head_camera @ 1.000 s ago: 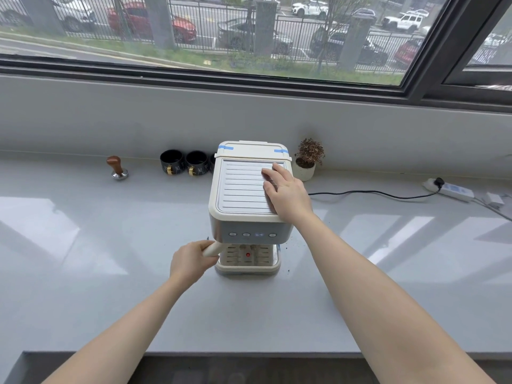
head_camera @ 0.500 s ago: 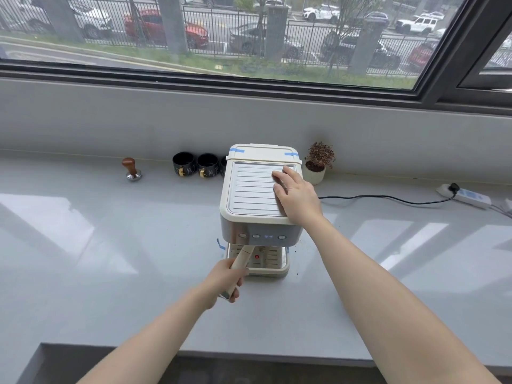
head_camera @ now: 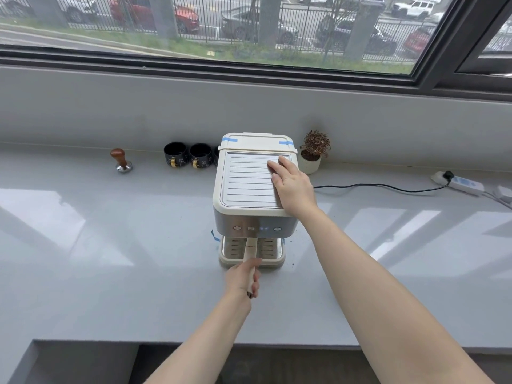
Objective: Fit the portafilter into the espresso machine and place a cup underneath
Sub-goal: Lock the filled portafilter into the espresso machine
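The right hand (head_camera: 293,187) is pressing flat, fingers spread, steadying the espresso machine (head_camera: 255,187) while left hand (head_camera: 242,278) fingers are clamping the portafilter (head_camera: 250,252) handle.

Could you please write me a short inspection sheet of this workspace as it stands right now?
Surface: grey countertop, glossy, a few dark specks beside the machine.
Job's things: espresso machine with portafilter handle pointing toward the person; black cups by the wall, none on the drip tray.
Clutter: tamper; potted plant.
Hands: left hand grips the handle; right hand rests flat on the machine top.
Cables: black cord runs to a power strip.
Surroundings: window onto parked cars.
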Demonstrator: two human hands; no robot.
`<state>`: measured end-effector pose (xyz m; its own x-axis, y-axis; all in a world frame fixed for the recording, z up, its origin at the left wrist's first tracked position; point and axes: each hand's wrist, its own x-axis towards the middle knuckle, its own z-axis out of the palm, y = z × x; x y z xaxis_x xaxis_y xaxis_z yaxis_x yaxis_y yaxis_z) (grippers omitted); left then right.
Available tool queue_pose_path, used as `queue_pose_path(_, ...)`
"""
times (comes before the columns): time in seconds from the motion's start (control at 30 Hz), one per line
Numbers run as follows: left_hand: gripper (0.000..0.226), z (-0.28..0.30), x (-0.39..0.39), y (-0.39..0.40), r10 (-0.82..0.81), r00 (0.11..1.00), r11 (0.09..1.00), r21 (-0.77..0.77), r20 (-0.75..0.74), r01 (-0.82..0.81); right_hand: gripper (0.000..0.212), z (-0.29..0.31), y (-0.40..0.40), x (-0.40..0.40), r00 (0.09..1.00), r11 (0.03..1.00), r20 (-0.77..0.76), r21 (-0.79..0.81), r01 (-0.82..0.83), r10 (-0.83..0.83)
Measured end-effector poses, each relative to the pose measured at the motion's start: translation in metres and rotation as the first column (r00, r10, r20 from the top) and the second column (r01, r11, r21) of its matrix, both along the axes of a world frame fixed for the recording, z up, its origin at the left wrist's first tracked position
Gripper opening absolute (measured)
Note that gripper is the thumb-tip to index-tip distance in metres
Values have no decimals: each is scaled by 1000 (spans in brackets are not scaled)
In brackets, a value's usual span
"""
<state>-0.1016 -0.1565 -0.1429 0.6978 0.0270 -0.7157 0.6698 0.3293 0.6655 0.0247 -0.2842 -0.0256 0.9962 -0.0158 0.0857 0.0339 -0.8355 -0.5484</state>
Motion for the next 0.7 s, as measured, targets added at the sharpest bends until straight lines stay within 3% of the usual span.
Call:
queue_pose_path(0.13,16,5,2,10,-67,998,996,-53,-18,66,41,1,-1,0,1000,1000,2,18,-11,11)
queue_pose_path(0.27,19,-3,-2,29,-158,987,910,-389,-15,140,41,2,0,-2,1000,1000,-2,30,-5,5)
queue_pose_path(0.4,22,-9,-9,24,-113,993,791,-607,-30,71,41,3,0,-2,1000,1000,-6,28,2,-2)
queue_pose_path(0.7,27,-8,-12,-7,68,997,858,-506,-48,-83,41,-1,-1,-1,1000,1000,19,2,1,-1)
